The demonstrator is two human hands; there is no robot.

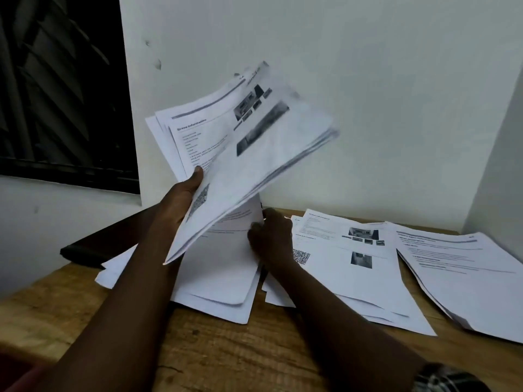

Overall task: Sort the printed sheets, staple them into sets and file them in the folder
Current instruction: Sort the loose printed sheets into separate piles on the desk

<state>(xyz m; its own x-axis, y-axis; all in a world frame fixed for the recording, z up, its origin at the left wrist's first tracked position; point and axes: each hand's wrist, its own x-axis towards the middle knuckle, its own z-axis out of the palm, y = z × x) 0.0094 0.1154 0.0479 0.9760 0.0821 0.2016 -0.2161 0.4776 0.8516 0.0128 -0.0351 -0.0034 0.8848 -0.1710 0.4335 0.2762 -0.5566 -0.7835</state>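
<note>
Our left hand point(179, 200) has its grip closed on a fanned sheaf point(243, 154), held tilted above the plain pile point(220, 281) on the desk point(226, 357), long axis slanting up to the right. Our right hand point(270, 239) rests at that pile's right edge, nearer it; whether its grip pinches a sheet we cannot tell. The dark folder point(90, 244) lies left of the pile.

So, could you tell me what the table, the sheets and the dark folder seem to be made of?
The table: wood, matt and unvarnished-looking, with visible grain and streaks. The sheets: thin white printer paper, matt; the held bundle bends and fans. The folder: dark, flat, smooth-looking, perhaps plastic or coated card; too shadowed to say.
</note>
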